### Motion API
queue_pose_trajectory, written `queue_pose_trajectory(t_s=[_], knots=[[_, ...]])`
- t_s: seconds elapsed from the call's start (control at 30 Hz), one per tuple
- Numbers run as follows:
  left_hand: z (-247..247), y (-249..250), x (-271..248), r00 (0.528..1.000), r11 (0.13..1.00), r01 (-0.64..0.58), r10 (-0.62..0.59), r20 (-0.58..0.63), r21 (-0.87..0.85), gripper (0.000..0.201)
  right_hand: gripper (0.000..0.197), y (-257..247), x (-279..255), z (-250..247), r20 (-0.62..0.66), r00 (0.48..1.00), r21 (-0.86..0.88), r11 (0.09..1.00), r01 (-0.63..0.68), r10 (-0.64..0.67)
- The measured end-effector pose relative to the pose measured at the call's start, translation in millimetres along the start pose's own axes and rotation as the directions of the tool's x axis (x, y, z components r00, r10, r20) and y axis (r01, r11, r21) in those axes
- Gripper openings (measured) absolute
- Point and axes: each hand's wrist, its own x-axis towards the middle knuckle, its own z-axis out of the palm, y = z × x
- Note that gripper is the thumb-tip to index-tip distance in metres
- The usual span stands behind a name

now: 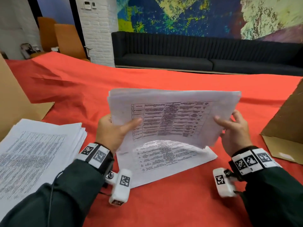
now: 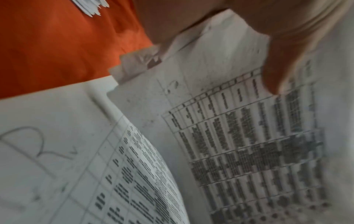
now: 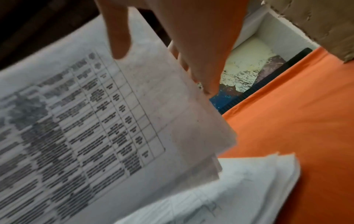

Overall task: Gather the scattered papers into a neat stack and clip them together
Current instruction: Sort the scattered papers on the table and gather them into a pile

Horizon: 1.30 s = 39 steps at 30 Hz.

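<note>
A sheaf of printed papers (image 1: 173, 117) stands tilted above the red tablecloth, table-printed side toward me. My left hand (image 1: 114, 130) grips its left edge, thumb on the front. My right hand (image 1: 232, 126) holds its right edge, thumb on the front and fingers behind. The sheaf (image 2: 239, 136) fills the left wrist view under my thumb (image 2: 277, 65). In the right wrist view the sheaf (image 3: 95, 128) is held by my thumb (image 3: 118, 37). More sheets (image 1: 165, 161) lie flat beneath it. No clip is visible.
A separate thick pile of printed papers (image 1: 32, 153) lies at the left of the table. Cardboard boxes stand at the left edge (image 1: 14, 99) and right edge (image 1: 285, 125). A dark sofa (image 1: 196, 53) runs along the far wall.
</note>
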Motion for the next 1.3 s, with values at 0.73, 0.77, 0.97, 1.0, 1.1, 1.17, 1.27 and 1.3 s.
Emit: queue_pose_trajectory(t_s=[0.73,0.77,0.97,1.0,1.1,1.17,1.27,1.3], knots=[[-15.4,-19.9,-30.5,0.852,0.504,-0.02,-0.444,0.279,0.864,0.047,0.046,37.2,14.0,40.9,0.0,0.85,-0.986,0.143,-0.089,0.527],[-14.4,-20.6,-27.3,0.864,0.586,0.042,-0.427,0.265,0.809,0.045,0.041,34.7,13.7,38.3,0.06,0.871,-0.962,0.262,-0.08,0.488],[-24.3,-1.6,-11.0,0.996,0.974,-0.039,0.021,0.081,0.222,0.104,0.072,9.2,0.2,8.0,-0.004,0.996,-0.362,0.929,-0.082,0.086],[-24.6,3.1,-8.9,0.996,0.994,-0.033,0.023,0.089,0.104,0.116,0.073,5.7,-1.0,4.9,-0.011,0.997,-0.3,0.951,-0.077,0.077],[-21.2,3.7,-7.2,0.98,0.985,-0.145,0.131,0.15,0.09,0.112,0.057,3.5,-11.2,1.1,0.023,0.998,-0.175,0.983,-0.051,0.056],[-15.0,0.8,-10.7,0.954,0.954,-0.238,0.194,0.228,0.184,0.065,0.052,7.7,-21.4,-1.4,0.001,0.999,-0.196,0.98,-0.032,0.032],[-10.8,0.5,-17.7,0.94,0.926,-0.295,0.238,0.244,0.234,0.02,0.042,0.5,-33.3,-0.9,0.03,0.999,-0.191,0.981,0.025,-0.019],[-9.8,2.2,-17.3,0.956,0.934,-0.268,0.227,0.185,0.237,0.016,0.039,-5.8,-35.3,0.6,0.043,0.998,-0.173,0.984,0.052,-0.046]])
